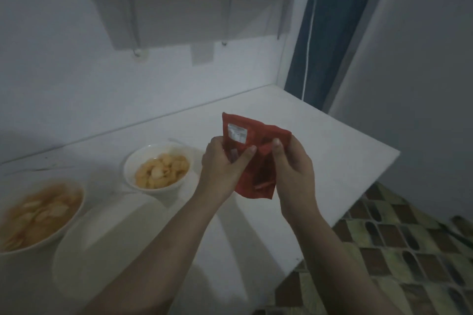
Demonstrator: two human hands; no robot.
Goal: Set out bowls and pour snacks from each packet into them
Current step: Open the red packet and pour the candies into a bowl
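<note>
White smooth counter (320, 151); both hands (222, 169) pinch crinkly red foil pkt (252, 161).

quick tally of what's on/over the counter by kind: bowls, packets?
Bowls with snacks: 2, a small white bowl and a large bowl at the left edge
Empty bowls: 1, the near white bowl
Packets: 1, the red packet, held in both hands
Total: 4

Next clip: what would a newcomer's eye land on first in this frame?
First, the red packet, held up over the white table at frame centre, pinched between the left hand and the right hand. Next, the two filled bowls to its left: a small white bowl of pale snacks and, at the left edge, a larger, blurred bowl of chips. An empty white bowl sits nearest the camera.
</note>
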